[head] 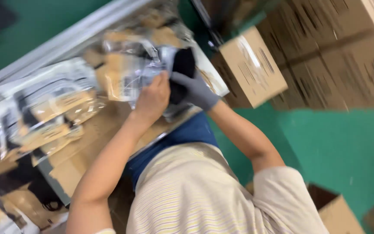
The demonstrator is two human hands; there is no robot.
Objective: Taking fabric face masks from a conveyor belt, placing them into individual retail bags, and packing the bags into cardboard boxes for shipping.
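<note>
My bare left hand [152, 99] grips a clear plastic pack [128, 71] with a tan card insert, held over the table's near corner. My right hand [195, 90], in a grey glove, is closed on a black fabric item [182, 65] at the pack's right end. Whether the black item is inside the pack or half out is lost in the blur. Both hands meet at the same pack.
Several more clear packs [44, 112] with tan cards and black goods lie over the table [87, 143]. A metal rail [57, 43] runs along its far side. Stacked cardboard boxes [252, 67] stand right on the green floor [338, 147]; an open box [338, 212] sits bottom right.
</note>
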